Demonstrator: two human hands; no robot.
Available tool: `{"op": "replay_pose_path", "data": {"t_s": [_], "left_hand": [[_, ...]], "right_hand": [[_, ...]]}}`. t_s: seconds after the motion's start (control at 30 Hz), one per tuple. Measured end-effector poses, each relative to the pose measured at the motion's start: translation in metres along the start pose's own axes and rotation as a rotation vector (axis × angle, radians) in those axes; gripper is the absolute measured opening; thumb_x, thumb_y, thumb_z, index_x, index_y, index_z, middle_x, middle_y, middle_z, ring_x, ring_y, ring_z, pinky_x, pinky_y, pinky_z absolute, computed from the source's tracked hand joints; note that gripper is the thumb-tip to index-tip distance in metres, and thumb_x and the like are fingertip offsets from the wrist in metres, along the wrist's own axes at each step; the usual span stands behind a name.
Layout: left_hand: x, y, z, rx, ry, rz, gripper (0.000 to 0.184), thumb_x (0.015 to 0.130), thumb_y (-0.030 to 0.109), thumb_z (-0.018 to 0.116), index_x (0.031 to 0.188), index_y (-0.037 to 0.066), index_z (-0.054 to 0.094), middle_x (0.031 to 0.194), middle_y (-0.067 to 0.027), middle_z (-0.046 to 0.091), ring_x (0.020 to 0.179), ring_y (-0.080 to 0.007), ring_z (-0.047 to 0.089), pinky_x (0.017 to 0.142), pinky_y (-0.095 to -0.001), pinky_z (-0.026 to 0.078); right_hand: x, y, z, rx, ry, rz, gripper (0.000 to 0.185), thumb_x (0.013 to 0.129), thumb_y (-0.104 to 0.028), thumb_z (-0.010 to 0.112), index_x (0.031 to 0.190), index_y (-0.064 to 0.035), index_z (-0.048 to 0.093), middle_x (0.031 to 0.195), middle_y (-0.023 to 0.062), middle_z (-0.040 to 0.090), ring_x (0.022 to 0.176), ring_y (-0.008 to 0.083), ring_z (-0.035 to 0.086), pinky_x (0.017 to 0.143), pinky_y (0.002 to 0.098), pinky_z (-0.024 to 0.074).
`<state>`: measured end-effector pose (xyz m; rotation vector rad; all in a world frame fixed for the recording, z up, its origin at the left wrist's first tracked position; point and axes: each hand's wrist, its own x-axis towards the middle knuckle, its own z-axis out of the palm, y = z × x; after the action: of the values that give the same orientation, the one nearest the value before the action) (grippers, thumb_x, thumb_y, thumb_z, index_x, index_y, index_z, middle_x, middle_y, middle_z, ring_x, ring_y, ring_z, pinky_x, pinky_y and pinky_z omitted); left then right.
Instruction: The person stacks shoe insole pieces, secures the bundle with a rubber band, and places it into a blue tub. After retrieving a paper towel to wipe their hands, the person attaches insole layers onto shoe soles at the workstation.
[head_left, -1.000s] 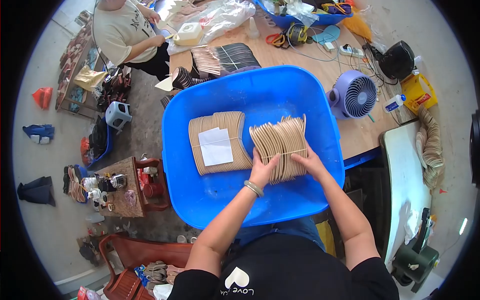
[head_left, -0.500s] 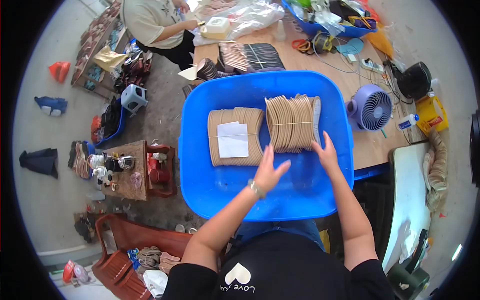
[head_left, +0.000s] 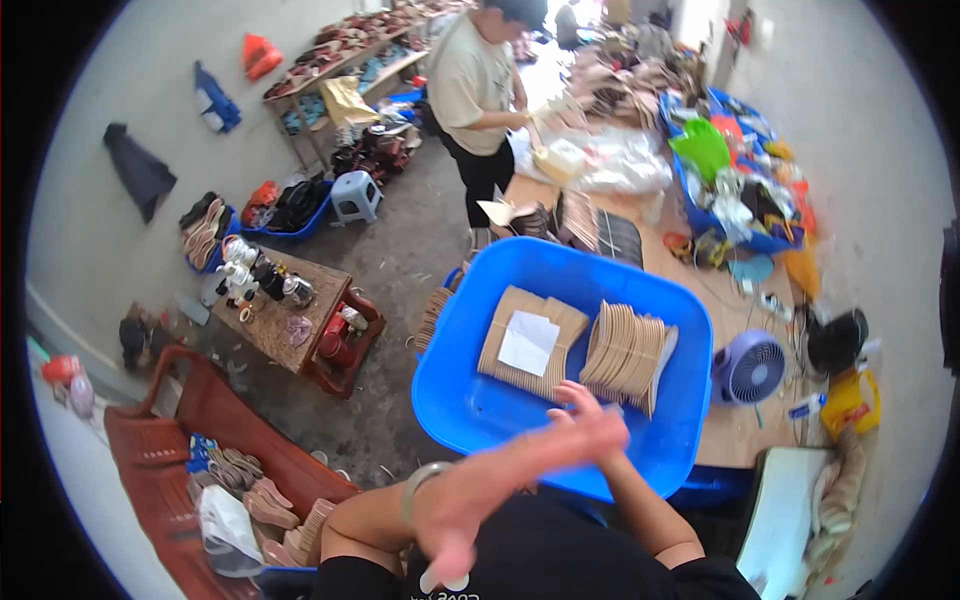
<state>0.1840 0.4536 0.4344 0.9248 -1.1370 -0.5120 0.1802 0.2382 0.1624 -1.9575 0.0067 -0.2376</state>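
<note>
My left hand (head_left: 490, 485), with a bracelet at the wrist, reaches across in front of my body, blurred. Its fingers are stretched out, the thumb is apart, and nothing shows in it. Behind its fingertips, my right hand (head_left: 580, 402) is partly hidden; its visible fingers are apart, near the bundles' front side. Both are over the blue plastic tub (head_left: 470, 400). Inside the tub lie two tied bundles of beige insole-shaped pieces: the left bundle (head_left: 565, 320) carries a white paper sheet (head_left: 529, 343), and the right bundle (head_left: 625, 350) stands beside it.
The tub rests at the wooden table (head_left: 715, 310), which holds a purple fan (head_left: 750, 367) and a blue bin (head_left: 735, 225) of bags. A co-worker (head_left: 472, 90) stands beyond. On the left are a small table (head_left: 285, 325) and a reddish-brown bench (head_left: 170, 440).
The view has tilted up and turned, so more of the room shows. My hands have drawn back from the bundles, and the left has swung across in front of the right.
</note>
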Motion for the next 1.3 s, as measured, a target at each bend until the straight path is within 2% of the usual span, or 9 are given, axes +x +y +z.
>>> {"op": "replay_pose_path", "data": {"t_s": [0.1,0.2,0.33,0.47,0.53,0.6,0.67,1.0,1.3], "left_hand": [[0.012,0.038,0.018,-0.228,-0.275,0.249,0.097,0.086,0.069,0.047,0.155,0.012,0.01,0.148,-0.0239,0.035,0.14,-0.0442,0.028,0.107,-0.0662,0.021],[0.0,0.047,0.034,-0.395,-0.217,0.425,0.079,0.092,0.049,0.059,0.15,0.008,0.025,0.14,-0.0221,0.043,0.134,-0.0396,0.036,0.108,-0.053,0.029],[-0.071,0.059,-0.007,-0.26,-0.275,0.516,0.077,0.092,0.064,0.036,0.146,0.01,0.03,0.12,-0.0181,0.055,0.116,-0.0367,0.046,0.099,-0.0553,0.031],[-0.122,0.058,-0.041,-0.614,0.378,0.675,0.083,0.094,0.071,0.02,0.129,0.004,0.054,0.069,-0.0022,0.062,0.064,-0.0176,0.057,0.073,-0.0322,0.043],[-0.182,0.042,-0.074,-0.422,0.73,0.331,0.073,0.101,0.058,0.021,0.13,-0.001,0.051,0.067,-0.0023,0.055,0.069,-0.0171,0.056,0.076,-0.0319,0.044],[-0.221,0.052,-0.096,-0.101,1.021,-0.249,0.042,0.103,0.033,0.044,0.126,0.0,0.054,0.075,-0.0032,0.057,0.079,-0.0135,0.059,0.082,-0.0281,0.047],[-0.269,0.045,-0.117,0.149,1.115,-0.506,0.034,0.101,0.022,0.051,0.127,0.001,0.055,0.091,-0.0021,0.063,0.089,-0.0118,0.06,0.085,-0.0265,0.047],[-0.421,0.116,-0.233,0.453,1.338,-0.619,0.031,0.095,0.022,0.062,0.121,0.005,0.06,0.082,0.0016,0.059,0.077,-0.0056,0.057,0.07,-0.0227,0.047],[-0.503,0.168,-0.331,0.832,1.417,-0.514,0.032,0.092,0.019,0.064,0.119,0.004,0.06,0.093,-0.0088,0.065,0.083,-0.0174,0.064,0.076,-0.0286,0.05]], "right_hand": [[0.016,-0.043,0.027,0.04,-0.166,-0.09,0.04,0.083,-0.017,0.074,0.119,-0.0044,0.062,0.132,0.0115,0.054,0.106,0.0212,0.062,0.085,0.0322,0.0513],[0.02,-0.054,0.054,0.093,-0.308,-0.087,0.039,0.084,-0.016,0.073,0.119,-0.005,0.062,0.133,0.0108,0.054,0.105,0.0203,0.062,0.085,0.0325,0.051],[0.021,-0.07,0.088,0.072,-0.444,-0.086,0.038,0.082,-0.013,0.074,0.118,-0.0052,0.063,0.132,0.0109,0.054,0.104,0.0197,0.063,0.082,0.0317,0.0523],[0.037,-0.079,0.128,0.133,-0.491,-0.044,0.036,0.081,-0.007,0.073,0.116,-0.0032,0.063,0.131,0.0108,0.055,0.105,0.0207,0.063,0.082,0.0313,0.0531],[0.049,-0.088,0.158,0.155,-0.523,-0.004,0.036,0.081,-0.005,0.072,0.116,-0.0028,0.063,0.131,0.0109,0.055,0.106,0.0207,0.063,0.083,0.0315,0.0531],[0.064,-0.105,0.195,0.137,-0.582,-0.035,0.035,0.082,-0.004,0.071,0.116,-0.0024,0.063,0.13,0.0106,0.055,0.105,0.0201,0.062,0.082,0.0309,0.0528],[0.082,-0.12,0.236,0.128,-0.631,-0.065,0.035,0.082,-0.005,0.071,0.116,-0.0024,0.063,0.13,0.0103,0.055,0.104,0.0194,0.062,0.082,0.0302,0.0525],[0.177,-0.213,0.49,0.187,-0.787,-0.235,0.033,0.082,-0.004,0.071,0.114,-0.0011,0.064,0.124,0.0097,0.058,0.098,0.0168,0.064,0.076,0.027,0.0517],[0.283,-0.215,0.628,0.022,-0.822,-0.119,0.032,0.082,-0.006,0.07,0.113,-0.0012,0.063,0.101,0.0077,0.067,0.085,0.0155,0.067,0.074,0.0282,0.0527]]}}
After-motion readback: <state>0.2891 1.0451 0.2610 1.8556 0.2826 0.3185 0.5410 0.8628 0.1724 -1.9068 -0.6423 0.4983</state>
